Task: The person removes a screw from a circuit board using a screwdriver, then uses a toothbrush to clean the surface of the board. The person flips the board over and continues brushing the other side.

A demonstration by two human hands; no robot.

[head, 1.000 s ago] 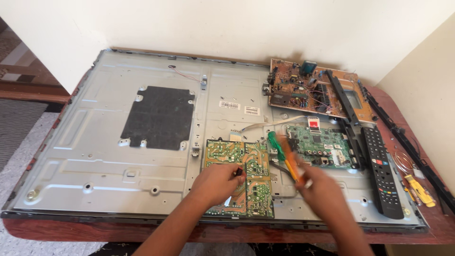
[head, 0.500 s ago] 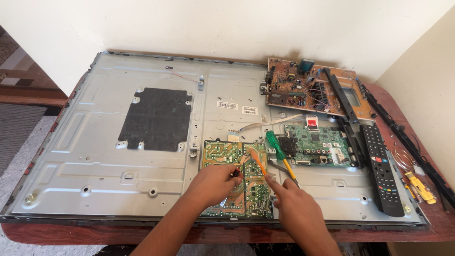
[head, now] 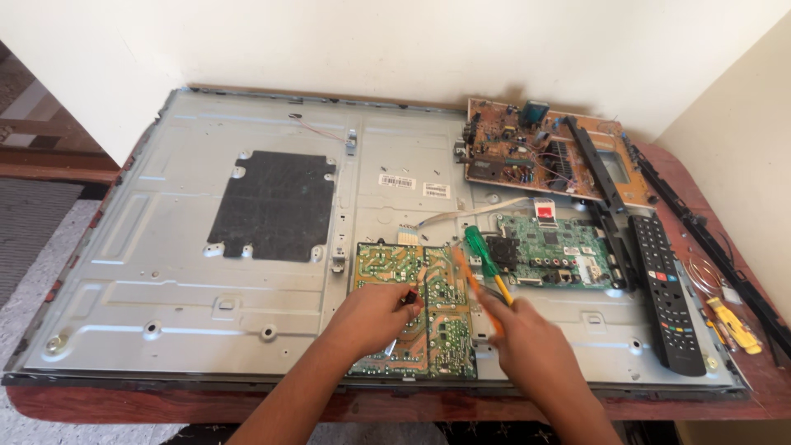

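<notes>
1. I see the back panel of the flat screen as bare sheet metal, grey, with a dull satin sheen and pressed ribs.
2. The dark square pad on it looks matt black and slightly rough.
3. The green circuit board under my hands has a glossy lacquered face with shiny solder points.
4. The brown circuit board looks matt, like resin paper.
5. The screwdriver handles are smooth glossy plastic, green and orange.
6. The remote control is matt black plastic.
7. The tabletop edge is reddish wood, polished.
</notes>
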